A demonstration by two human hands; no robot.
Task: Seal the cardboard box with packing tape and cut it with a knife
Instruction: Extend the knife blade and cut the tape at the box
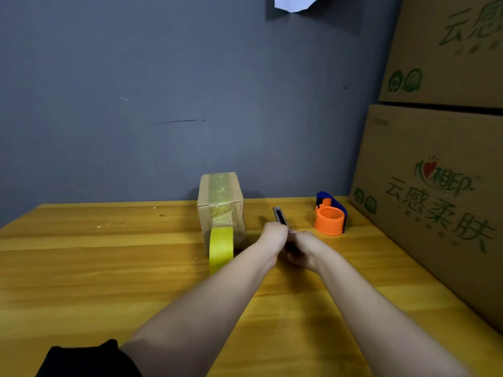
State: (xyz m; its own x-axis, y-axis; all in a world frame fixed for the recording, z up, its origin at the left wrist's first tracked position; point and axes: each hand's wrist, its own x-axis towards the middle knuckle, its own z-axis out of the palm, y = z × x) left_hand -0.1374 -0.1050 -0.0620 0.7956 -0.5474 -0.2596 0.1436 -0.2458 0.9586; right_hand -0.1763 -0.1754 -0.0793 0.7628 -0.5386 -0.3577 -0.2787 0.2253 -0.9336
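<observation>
Knife (pixel 280 216) clasped by both hands, left hand (pixel 273 236) and right hand (pixel 300 247) fingers curled tight.

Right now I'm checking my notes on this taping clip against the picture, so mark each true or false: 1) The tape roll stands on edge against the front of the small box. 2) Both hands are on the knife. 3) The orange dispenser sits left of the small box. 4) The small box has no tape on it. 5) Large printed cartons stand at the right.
1) True: the yellow tape roll stands on edge at the small cardboard box.
2) True: the left hand and right hand meet on the knife.
3) False: the orange dispenser sits right of the box.
4) False: tape runs over its top and front.
5) True: the cartons stand at the right.
</observation>
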